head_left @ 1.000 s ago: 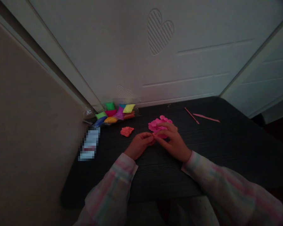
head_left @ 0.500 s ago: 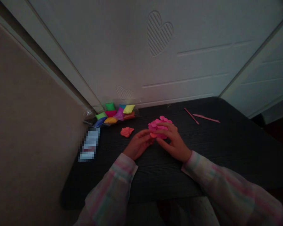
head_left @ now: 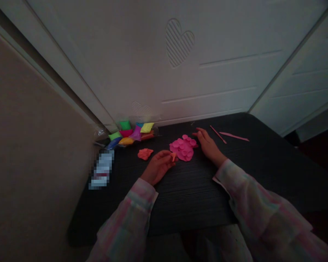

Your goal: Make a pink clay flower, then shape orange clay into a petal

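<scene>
A small piece of orange modelling clay is pinched between the fingertips of my left hand. Just beyond it on the dark table lies a pink clay piece, a flat base bearing several small round discs. My right hand rests at that piece's right edge, fingers stretched out and holding nothing I can see. To the left of my left hand sits a larger lump of orange clay with an uneven surface.
Clear plastic packaging with several coloured clay packets lies at the table's back left. A blurred-out pale object is at the left edge. Two pink modelling tools lie at the right. A white panel stands behind the black table.
My right hand has moved off the top of the pink clay to its right side, and its fingers have straightened. The orange bit in my left hand now shows plainly.
</scene>
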Motion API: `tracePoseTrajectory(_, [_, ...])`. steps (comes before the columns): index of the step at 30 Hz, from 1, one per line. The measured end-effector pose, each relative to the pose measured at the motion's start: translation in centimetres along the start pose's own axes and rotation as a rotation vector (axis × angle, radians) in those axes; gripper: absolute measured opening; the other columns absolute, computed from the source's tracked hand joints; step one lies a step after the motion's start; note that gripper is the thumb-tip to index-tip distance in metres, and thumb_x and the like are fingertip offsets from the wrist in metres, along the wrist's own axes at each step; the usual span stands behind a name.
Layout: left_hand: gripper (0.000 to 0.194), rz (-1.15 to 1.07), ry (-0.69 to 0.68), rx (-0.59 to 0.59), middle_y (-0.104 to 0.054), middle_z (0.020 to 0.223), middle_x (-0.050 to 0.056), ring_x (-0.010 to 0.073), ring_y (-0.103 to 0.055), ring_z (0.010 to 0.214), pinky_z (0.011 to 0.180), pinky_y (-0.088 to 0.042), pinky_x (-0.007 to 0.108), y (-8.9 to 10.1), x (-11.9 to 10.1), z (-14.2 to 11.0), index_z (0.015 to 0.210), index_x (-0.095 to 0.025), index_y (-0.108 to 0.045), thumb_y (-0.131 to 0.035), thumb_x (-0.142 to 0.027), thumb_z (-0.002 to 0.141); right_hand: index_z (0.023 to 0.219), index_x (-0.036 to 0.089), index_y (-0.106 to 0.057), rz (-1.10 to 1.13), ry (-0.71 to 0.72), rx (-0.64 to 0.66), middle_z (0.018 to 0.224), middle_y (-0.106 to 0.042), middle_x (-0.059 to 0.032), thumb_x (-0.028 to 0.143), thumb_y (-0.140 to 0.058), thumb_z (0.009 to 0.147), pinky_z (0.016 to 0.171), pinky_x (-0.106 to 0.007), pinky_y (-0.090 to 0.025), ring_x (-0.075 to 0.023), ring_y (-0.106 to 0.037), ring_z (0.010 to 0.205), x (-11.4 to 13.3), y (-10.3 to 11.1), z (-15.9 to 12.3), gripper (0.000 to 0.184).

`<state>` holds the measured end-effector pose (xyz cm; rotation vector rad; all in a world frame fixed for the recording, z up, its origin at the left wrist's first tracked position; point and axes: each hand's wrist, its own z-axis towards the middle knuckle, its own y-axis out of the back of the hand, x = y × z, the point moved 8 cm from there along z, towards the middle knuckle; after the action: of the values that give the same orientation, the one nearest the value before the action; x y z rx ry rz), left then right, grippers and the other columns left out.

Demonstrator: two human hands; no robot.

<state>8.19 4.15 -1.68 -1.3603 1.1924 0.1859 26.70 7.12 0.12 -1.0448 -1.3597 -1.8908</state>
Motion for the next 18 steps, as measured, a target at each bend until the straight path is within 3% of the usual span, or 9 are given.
tracePoseTrajectory(8, [0.011, -0.020, -0.014, -0.011, -0.059, 0.074, 0.001, 0.0116, -0.055, 0.073, 0.067, -0.041, 0.024, -0.01, -0.26, 0.03, 0.072, -0.014, -0.057, -0.056, -0.010, 0.063, 0.108, 0.022, -0.041, -0.146, 0.037, 0.093, 0.094, -0.060, -0.0042, 0.037, -0.018, 0.083, 0.090, -0.043, -0.025, -0.0183, -0.049, 0.098, 0.97, -0.94, -0.06, 0.038])
tracePoseTrajectory(18, [0.009, -0.056, -0.057, 0.011, -0.056, 0.071, 0.000, 0.0101, -0.053, 0.069, 0.063, -0.041, 0.023, 0.18, -0.76, 0.19, 0.073, -0.016, -0.057, -0.054, -0.012, 0.065, 0.102, 0.022, -0.046, -0.174, -0.028, 0.070, 0.081, -0.062, -0.0041, 0.041, -0.020, 0.082, 0.075, -0.036, -0.038, -0.0187, -0.057, 0.079, 0.74, -0.33, -0.29, 0.038])
